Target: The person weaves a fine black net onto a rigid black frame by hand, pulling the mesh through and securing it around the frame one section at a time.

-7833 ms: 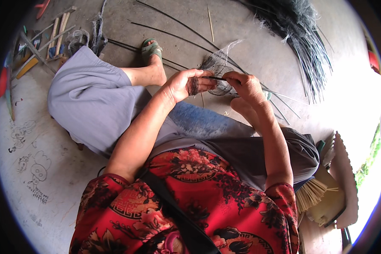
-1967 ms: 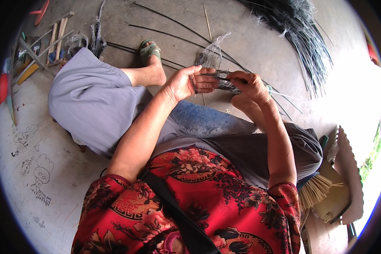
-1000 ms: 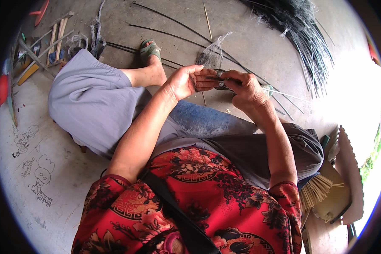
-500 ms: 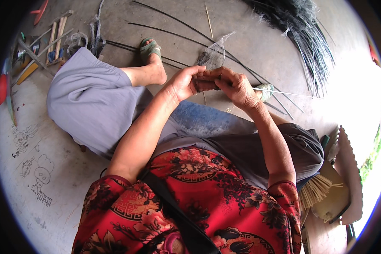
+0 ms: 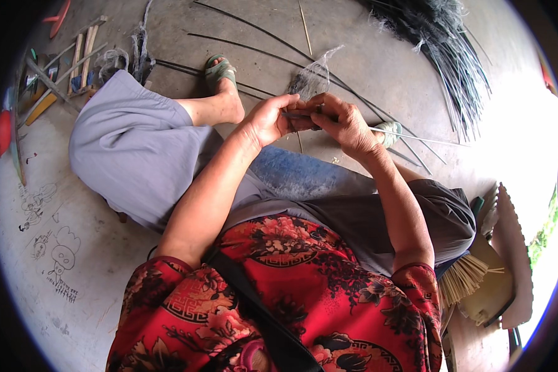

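1. Head view: the left hand [image 5: 270, 122] is turned palm inward, its fingers partly curled and its thumb extended above them; a thin dark strip [image 5: 296, 115] runs across these fingers, but whether they grip it I cannot tell.
2. The right hand [image 5: 348, 127] has thumb and fingers pinched together on the strip's right-hand end, close beside the left fingertips.
3. The strip is held off the floor [image 5: 381, 59], between both hands, beyond the blue cloth [image 5: 310, 175].
4. Grey netting [image 5: 312, 77] lies just past the hands; a bundle of dark strips [image 5: 459, 80] spreads toward the floor's far right corner.
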Demonstrator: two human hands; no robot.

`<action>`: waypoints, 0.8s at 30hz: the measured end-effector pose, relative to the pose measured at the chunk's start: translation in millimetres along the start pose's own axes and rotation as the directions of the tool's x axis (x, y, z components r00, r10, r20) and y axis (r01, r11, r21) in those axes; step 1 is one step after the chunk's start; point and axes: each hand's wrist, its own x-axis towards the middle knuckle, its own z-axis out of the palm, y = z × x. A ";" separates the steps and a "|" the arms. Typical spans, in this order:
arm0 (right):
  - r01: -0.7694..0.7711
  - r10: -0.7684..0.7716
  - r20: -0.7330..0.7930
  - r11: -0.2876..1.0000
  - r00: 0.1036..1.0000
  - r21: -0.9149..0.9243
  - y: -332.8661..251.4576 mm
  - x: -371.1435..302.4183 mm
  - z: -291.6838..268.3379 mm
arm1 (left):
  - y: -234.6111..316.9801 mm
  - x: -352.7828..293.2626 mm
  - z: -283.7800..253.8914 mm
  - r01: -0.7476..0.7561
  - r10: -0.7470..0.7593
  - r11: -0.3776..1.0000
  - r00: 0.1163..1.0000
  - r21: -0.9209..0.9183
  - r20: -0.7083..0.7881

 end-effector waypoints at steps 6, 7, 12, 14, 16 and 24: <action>-0.061 0.047 -0.048 0.928 0.998 -0.369 19.0 0.6 -31.2 | 9.3 -5.0 -2.5 0.034 -0.035 0.999 0.998 0.021 0.051; -0.066 0.045 -0.063 0.920 0.997 -0.387 23.1 0.7 -29.4 | 8.8 -4.6 -2.6 0.043 -0.044 0.999 0.997 0.025 0.062; 0.127 -0.127 0.002 0.988 0.992 -0.094 12.3 2.3 -2.0 | 5.3 -4.1 -1.4 0.029 -0.030 0.999 0.998 0.026 0.059; -0.039 0.039 0.018 0.998 0.999 0.043 4.3 1.7 6.9 | 3.1 -4.6 -2.0 0.019 -0.018 0.999 1.000 0.042 -0.026; 0.060 -0.062 0.019 0.994 0.998 0.090 11.1 0.7 -0.8 | 3.9 -5.6 -1.0 0.018 -0.012 0.998 0.995 0.059 -0.101; 0.196 -0.205 0.015 0.904 0.979 -0.379 27.7 6.4 -8.9 | 7.0 -7.1 2.1 0.039 -0.042 0.999 0.996 0.038 0.084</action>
